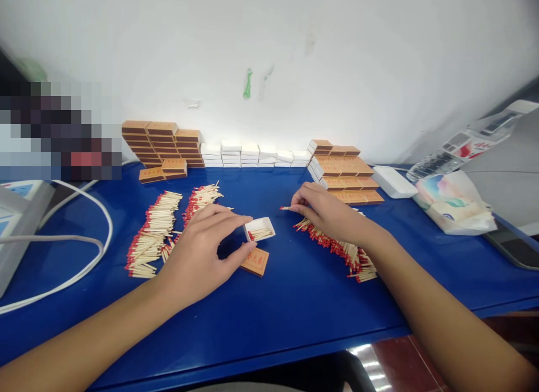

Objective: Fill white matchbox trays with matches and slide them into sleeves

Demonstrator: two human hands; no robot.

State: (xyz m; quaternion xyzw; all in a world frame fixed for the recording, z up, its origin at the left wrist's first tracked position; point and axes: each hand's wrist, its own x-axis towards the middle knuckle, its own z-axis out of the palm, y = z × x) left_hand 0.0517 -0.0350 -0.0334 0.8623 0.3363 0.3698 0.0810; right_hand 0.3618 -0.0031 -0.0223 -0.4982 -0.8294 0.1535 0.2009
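Observation:
Between the thumb and fingers of my left hand (pixel 206 251) is a small white matchbox tray (pixel 260 227), tilted toward me, with some red-tipped matches (pixel 260 233) lying in it. An orange matchbox sleeve (pixel 255 263) with red lettering lies on the table just below the tray. My right hand (pixel 322 209) pinches at least one match (pixel 285 208), its red head pointing left, above a long pile of matches (pixel 332 243). That hand and forearm cover part of the pile. Two more heaps of matches (pixel 154 235) lie left of my left hand, one partly hidden behind it.
Orange matchboxes (pixel 162 142) are stacked at the back left, and more matchboxes (pixel 345 170) at the back right. White trays (pixel 252 155) line the wall between them. Tissues (pixel 455 204) and a white box (pixel 394 181) sit at right; white cables (pixel 107 212) curve at left.

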